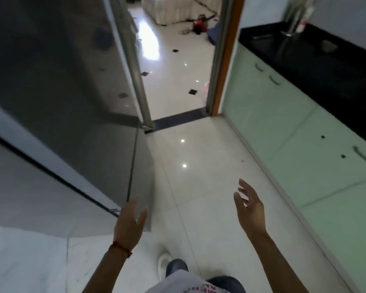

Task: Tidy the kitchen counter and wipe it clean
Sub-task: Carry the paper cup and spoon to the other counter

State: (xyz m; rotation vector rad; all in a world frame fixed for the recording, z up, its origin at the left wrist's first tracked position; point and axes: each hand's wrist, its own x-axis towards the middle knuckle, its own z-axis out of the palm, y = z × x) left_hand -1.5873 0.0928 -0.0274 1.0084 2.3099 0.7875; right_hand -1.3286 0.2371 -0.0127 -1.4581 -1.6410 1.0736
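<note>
The black kitchen counter (pixel 317 66) runs along the right wall above pale green cabinets (pixel 294 132). A small grey object (pixel 329 46) lies on it beside a shiny steel vessel (pixel 292 28). My left hand (pixel 129 223) is held out low over the floor, fingers relaxed, holding nothing, close to the corner of a grey fridge. My right hand (pixel 250 210) is raised over the floor tiles with spread fingers and is empty too. Both hands are well away from the counter.
A tall grey fridge (pixel 72 102) fills the left side. A doorway (pixel 178 81) ahead opens onto a glossy tiled room with a red object (pixel 200 25) on the floor. Pale floor tiles (pixel 199 187) stretch between fridge and cabinets. My foot (pixel 164 263) shows below.
</note>
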